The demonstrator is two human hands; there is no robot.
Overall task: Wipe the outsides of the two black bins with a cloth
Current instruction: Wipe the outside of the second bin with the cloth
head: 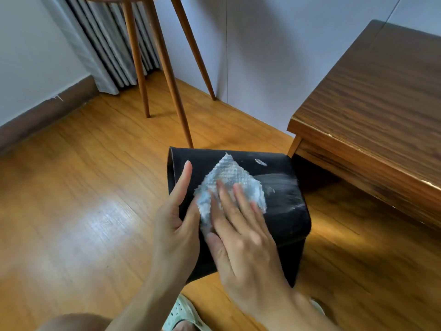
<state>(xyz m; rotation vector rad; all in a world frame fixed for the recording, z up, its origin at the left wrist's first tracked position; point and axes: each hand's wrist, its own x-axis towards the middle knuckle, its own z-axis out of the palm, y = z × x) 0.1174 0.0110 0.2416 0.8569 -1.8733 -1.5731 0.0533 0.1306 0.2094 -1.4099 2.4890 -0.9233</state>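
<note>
Pressing the white waffle-textured cloth flat under the spread fingers of the right hand, the person would do best to sweep firm, overlapping strokes toward the pale smears at the right edge. The left hand, open-palmed, steadies the matte black bin, a rounded-cornered box held tilted above the wooden floor.
</note>
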